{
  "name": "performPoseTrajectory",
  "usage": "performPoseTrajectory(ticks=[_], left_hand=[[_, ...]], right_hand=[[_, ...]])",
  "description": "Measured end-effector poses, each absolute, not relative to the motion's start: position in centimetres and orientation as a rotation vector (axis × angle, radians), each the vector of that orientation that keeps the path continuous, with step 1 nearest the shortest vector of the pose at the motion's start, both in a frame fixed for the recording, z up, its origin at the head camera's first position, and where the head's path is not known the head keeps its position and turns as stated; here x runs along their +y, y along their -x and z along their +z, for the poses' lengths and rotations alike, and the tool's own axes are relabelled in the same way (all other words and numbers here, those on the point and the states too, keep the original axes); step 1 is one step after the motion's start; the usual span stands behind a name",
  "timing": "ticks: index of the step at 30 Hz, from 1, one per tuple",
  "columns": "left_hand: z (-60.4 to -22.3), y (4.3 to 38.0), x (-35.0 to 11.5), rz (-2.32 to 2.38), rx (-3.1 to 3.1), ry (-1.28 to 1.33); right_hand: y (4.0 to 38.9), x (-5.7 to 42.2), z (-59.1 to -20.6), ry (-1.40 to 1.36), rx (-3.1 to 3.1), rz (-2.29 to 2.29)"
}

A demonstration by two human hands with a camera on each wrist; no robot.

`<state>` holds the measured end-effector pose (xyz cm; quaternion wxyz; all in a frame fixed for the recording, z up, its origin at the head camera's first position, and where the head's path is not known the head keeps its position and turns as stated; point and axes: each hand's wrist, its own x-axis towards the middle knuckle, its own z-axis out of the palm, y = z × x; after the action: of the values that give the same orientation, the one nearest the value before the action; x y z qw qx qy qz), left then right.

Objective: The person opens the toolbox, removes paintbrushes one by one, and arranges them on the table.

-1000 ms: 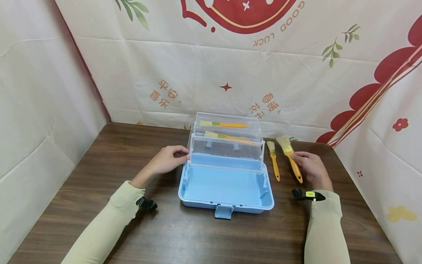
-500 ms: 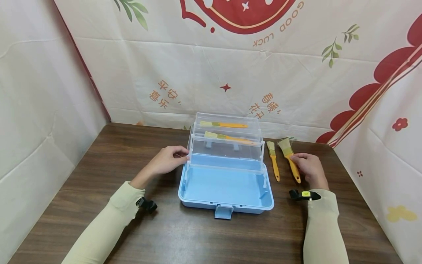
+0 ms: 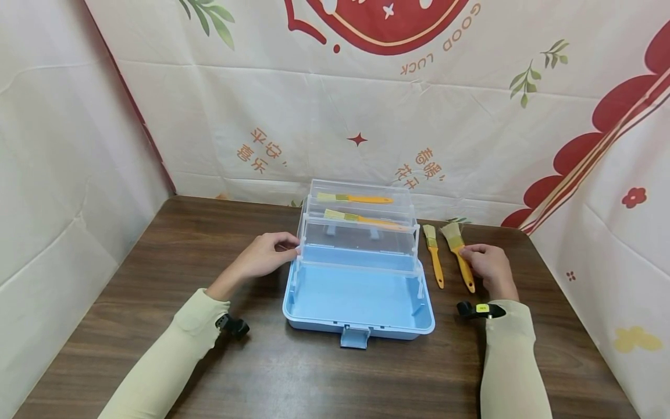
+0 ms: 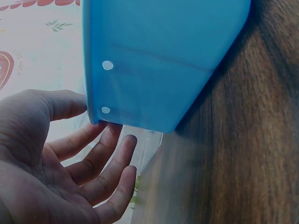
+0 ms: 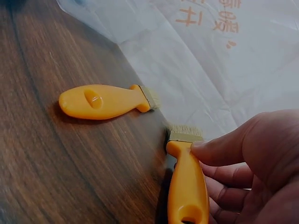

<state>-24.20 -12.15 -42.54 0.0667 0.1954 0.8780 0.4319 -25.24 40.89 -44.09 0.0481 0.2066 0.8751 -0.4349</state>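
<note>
My right hand (image 3: 490, 269) pinches the wide paintbrush (image 3: 465, 273) by its yellow handle, thumb near the ferrule, bristles pointing toward the backdrop. Just left of it lies a narrower paintbrush (image 3: 437, 262) on the table. A light-blue toolbox (image 3: 356, 297) stands open in the middle, its clear tiered trays (image 3: 361, 235) raised at the back. Two more yellow-handled paintbrushes show there, one (image 3: 369, 199) above the other (image 3: 366, 219). My left hand (image 3: 267, 254) grips the box's back left corner; in the left wrist view the thumb (image 4: 70, 103) meets the rim and fingertips touch behind.
A blue latch (image 3: 355, 336) hangs from the toolbox's front edge. The dark wooden table (image 3: 293, 384) backs onto a printed white cloth (image 3: 209, 116), which also rises at both sides. Each wrist wears a black camera strap.
My right hand has shifted slightly left with the wide paintbrush, which now lies closer to the narrow one. The left hand and toolbox stay put.
</note>
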Motion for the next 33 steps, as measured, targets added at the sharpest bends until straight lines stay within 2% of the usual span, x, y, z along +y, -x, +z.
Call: performPoseTrajectory(ticks=[33], left_hand=[[-42.63, 24.28, -12.11, 1.307, 2.650, -0.602]], right_hand=[[25.43, 40.66, -44.72, -0.681, 2.831, -1.080]])
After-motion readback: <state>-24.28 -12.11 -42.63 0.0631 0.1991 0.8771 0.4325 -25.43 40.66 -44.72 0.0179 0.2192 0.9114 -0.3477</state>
